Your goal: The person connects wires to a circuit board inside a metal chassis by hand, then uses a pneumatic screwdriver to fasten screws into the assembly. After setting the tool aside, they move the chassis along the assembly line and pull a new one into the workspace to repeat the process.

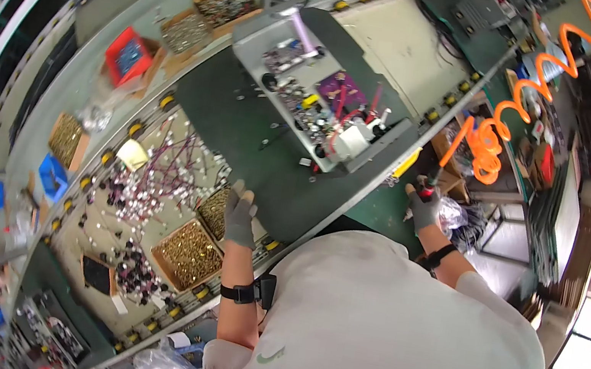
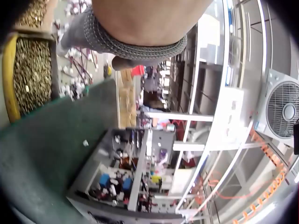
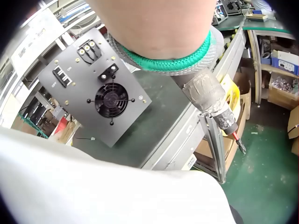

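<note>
My right hand (image 1: 424,211), in a grey glove, grips an air screwdriver (image 3: 205,93) with a tape-wrapped body, beside the bench edge. Its bit (image 3: 241,146) points down over the floor. In the head view an orange coiled hose (image 1: 512,111) runs up from it. My gloved left hand (image 1: 240,218) is at the near edge of the dark green mat (image 1: 227,127), beside bins of brass-coloured screws (image 1: 188,254); nothing shows in its fingers. On the mat stands an open grey metal case (image 1: 255,51) with wiring and boards inside. The right wrist view shows its panel with a fan (image 3: 111,100).
Left of the mat lies a pile of wires with white connectors (image 1: 166,172). Beyond the roller track stand a red bin (image 1: 128,58), a blue bin (image 1: 51,177) and trays of small hardware (image 1: 224,3). A metal rail (image 1: 380,186) edges the bench; boxes (image 3: 282,93) sit below at right.
</note>
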`<state>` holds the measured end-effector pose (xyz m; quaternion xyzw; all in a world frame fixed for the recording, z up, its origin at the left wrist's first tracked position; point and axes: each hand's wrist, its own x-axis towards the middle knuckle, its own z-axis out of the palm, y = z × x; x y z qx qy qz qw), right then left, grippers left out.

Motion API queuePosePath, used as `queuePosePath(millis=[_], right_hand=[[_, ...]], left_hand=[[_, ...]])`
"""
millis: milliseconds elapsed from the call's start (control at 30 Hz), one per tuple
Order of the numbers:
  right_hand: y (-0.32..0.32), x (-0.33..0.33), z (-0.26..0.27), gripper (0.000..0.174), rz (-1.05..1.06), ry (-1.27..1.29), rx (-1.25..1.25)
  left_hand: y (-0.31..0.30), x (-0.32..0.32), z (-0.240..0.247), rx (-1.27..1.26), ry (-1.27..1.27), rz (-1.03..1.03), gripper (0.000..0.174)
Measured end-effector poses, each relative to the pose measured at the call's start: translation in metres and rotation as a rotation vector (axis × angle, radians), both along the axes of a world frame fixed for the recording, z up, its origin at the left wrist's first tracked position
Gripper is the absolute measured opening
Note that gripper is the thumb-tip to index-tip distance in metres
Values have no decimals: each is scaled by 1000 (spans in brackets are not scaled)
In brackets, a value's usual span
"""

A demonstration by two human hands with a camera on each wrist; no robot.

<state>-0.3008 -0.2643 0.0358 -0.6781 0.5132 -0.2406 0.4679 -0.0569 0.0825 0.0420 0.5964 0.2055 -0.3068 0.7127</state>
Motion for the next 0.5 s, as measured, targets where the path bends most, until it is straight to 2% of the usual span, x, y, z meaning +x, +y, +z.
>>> queuePosePath(millis=[33, 100, 167, 200, 233, 267, 367, 433, 500], right_hand=[[2, 4, 12, 41, -9, -50, 43], [-1, 9, 33, 44, -67, 4, 238], [-13, 4, 31, 46, -46, -40, 412], [-17, 4, 25, 48, -41, -35, 294], [-22, 1, 16, 50, -52, -105, 342], [-29, -5, 1, 50, -51, -131, 375], [-40, -4, -17, 50, -51, -119, 426], [-45, -1, -29, 48, -37, -79, 447], [-46, 0, -51, 45, 72, 33, 373]], left_hand=[[-20, 2, 8, -5, 12, -55, 47], [-57, 3, 16, -90, 184, -311, 46], [-87, 1, 17, -82, 187, -408, 45], [-99, 1, 16, -28, 193, -467, 41], [-109, 1, 21, 27, 196, -519, 38], [-116, -5, 28, 98, 106, -434, 32], [-120, 7, -4, 179, 178, -480, 36], [-125, 9, 2, 240, 92, -525, 34], [-125, 5, -5, 42, 63, -481, 31]])
